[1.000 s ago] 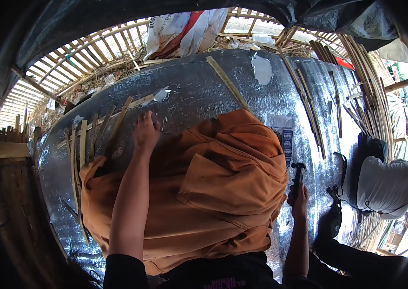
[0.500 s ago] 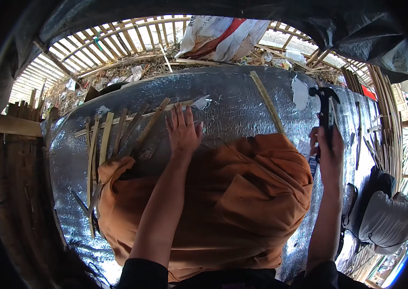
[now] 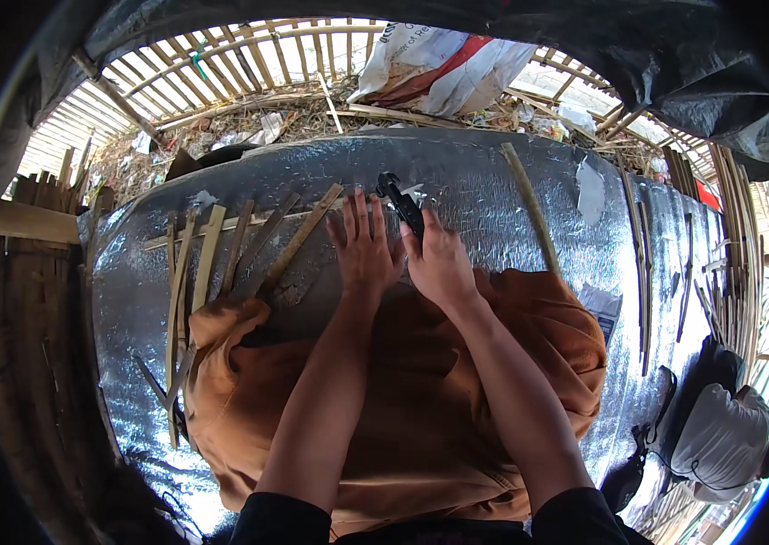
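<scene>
My left hand (image 3: 366,254) lies flat with its fingers spread, the fingertips by the right end of a thin crosswise bamboo strip (image 3: 262,221). Close beside it, my right hand (image 3: 441,263) is wrapped round the handle of a black claw hammer (image 3: 405,207). The hammer's head hangs just beyond my left fingertips; whether it touches the strip I cannot tell. Several short bamboo slats (image 3: 209,245) cross the thin strip to the left, on a silver foil sheet (image 3: 457,163). Brown cloth (image 3: 403,391) covers my lap beneath both forearms.
A single bamboo slat (image 3: 530,204) lies right of the hammer, with a torn white patch (image 3: 590,193) farther right. Bundled bamboo strips (image 3: 737,227) stand at the right edge, near a person in a grey top (image 3: 720,436). Behind the sheet are a printed sack (image 3: 453,68) and a bamboo fence (image 3: 248,68).
My right hand has swung the hammer from the far right to beside my left hand. My left hand stays on the strip; the whole view has shifted slightly.
</scene>
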Demonstrator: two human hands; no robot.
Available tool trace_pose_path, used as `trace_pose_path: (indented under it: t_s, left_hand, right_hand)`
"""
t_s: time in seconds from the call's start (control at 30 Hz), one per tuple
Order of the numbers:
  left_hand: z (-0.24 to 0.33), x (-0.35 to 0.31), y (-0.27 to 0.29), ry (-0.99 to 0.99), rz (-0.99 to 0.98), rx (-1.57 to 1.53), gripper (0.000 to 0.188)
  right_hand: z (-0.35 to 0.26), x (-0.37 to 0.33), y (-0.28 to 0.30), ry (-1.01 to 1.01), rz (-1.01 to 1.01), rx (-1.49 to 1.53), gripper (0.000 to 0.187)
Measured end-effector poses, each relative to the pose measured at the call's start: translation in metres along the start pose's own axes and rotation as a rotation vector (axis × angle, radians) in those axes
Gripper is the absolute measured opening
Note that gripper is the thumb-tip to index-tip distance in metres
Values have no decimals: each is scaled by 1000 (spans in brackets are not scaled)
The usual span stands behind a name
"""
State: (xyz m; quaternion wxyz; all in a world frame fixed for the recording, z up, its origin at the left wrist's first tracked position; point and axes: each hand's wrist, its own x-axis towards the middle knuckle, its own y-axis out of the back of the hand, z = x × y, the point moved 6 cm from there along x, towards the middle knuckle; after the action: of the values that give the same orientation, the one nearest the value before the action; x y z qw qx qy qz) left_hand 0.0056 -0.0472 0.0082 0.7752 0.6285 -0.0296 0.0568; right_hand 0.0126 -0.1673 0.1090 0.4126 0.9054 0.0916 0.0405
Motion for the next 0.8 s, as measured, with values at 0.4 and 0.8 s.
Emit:
trace_pose_path:
  t_s: [0.4,0.8]
  left_hand:
    - [0,-2,9,12,-12,-31,88]
    - [-4,-1,-2,41,-57,47,79]
  right_hand:
    - [4,-5,24,3,-2,44,30]
    - [11,-3,-30,3,64,71,33]
